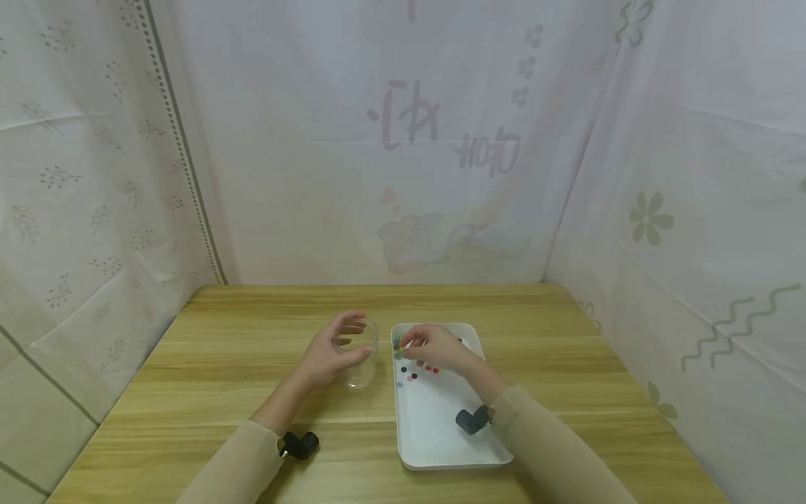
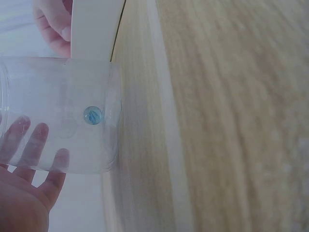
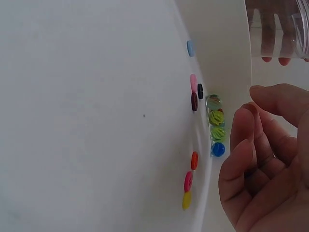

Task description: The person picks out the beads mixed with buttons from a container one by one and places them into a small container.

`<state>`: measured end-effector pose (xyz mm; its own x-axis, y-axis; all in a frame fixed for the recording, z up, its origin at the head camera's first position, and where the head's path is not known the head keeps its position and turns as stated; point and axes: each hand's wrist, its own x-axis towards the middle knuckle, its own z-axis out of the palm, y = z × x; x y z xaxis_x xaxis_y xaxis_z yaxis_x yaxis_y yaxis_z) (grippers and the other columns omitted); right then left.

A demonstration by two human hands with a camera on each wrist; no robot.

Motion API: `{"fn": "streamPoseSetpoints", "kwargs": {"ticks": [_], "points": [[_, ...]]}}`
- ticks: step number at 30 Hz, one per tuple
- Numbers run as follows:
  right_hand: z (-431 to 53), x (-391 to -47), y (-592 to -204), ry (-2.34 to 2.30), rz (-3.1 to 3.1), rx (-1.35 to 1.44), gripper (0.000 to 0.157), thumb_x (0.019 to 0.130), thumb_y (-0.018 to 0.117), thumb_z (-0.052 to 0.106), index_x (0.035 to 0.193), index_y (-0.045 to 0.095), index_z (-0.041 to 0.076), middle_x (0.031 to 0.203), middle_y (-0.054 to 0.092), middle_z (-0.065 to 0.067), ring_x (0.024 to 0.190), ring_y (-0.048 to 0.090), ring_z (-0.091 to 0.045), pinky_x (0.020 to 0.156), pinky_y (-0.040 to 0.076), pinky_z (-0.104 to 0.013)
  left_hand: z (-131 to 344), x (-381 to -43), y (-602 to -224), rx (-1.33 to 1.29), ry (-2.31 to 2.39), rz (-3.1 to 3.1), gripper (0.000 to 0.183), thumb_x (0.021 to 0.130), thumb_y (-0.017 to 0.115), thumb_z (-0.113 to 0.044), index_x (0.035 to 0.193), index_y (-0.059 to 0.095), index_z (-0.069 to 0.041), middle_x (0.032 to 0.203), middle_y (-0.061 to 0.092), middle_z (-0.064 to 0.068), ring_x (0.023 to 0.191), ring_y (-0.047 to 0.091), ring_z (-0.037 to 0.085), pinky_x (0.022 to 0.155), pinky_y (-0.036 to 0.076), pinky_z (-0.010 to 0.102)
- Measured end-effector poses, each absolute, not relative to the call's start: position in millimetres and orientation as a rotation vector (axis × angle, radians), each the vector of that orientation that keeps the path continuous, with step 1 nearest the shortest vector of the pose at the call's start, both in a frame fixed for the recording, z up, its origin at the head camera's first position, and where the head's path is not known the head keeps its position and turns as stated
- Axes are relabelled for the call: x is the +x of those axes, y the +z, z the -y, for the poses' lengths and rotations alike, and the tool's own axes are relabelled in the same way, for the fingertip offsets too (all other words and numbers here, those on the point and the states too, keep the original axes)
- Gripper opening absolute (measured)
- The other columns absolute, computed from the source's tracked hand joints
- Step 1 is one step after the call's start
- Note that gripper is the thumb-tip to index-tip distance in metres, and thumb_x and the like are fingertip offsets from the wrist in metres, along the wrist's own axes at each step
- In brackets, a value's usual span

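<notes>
White tray (image 1: 434,428) below the parted, seemingly empty right grip (image 1: 437,348) has marbles (image 3: 218,133) and buttons (image 3: 189,181) left; one marble (image 2: 93,115) sits in the jar (image 2: 67,89) the left grip (image 1: 326,358) clasps.

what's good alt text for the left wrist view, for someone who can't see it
A left hand holds a clear jar with one blue-streaked marble inside, near its base. The image is turned sideways: a wood-grain table fills the right, while part of the right hand and a white tray's side show at upper left.
</notes>
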<state>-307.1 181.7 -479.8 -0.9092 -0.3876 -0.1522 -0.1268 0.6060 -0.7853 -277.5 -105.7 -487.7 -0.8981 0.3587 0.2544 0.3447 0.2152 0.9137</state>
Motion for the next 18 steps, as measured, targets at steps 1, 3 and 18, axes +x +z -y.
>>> {"fn": "streamPoseSetpoints", "kwargs": {"ticks": [1, 3, 18], "points": [[-181, -307, -481, -1.200, -2.528, -0.420, 0.017, 0.100, 0.079, 0.023, 0.116, 0.078, 0.019, 0.093, 0.072, -0.001, 0.075, 0.069, -0.019, 0.057, 0.054, -0.031, 106, -278, -488, 0.707, 1.824, -2.444, 0.065, 0.097, 0.083, -0.021, 0.155, 0.053, -0.017, 0.153, 0.062, 0.021, 0.143, 0.058, 0.042, 0.119, 0.046, 0.069], [-180, -307, -485, -1.198, -2.532, -0.426, 0.017, 0.099, 0.079, 0.022, 0.116, 0.078, 0.019, 0.092, 0.072, -0.001, 0.072, 0.068, -0.017, 0.054, 0.051, -0.028, 106, -278, -488, 0.709, 1.817, -2.452, 0.066, 0.097, 0.083, -0.022, 0.155, 0.052, -0.017, 0.153, 0.062, 0.021, 0.143, 0.058, 0.041, 0.119, 0.046, 0.069], [-173, -306, -499, -1.188, -2.551, -0.439, 0.021, 0.098, 0.079, 0.015, 0.119, 0.078, 0.013, 0.084, 0.070, -0.002, 0.066, 0.066, -0.012, 0.061, 0.050, -0.025, 105, -277, -489, 0.722, 1.815, -2.458, 0.064, 0.097, 0.082, -0.021, 0.154, 0.053, -0.017, 0.151, 0.062, 0.025, 0.141, 0.059, 0.042, 0.118, 0.047, 0.069]]}}
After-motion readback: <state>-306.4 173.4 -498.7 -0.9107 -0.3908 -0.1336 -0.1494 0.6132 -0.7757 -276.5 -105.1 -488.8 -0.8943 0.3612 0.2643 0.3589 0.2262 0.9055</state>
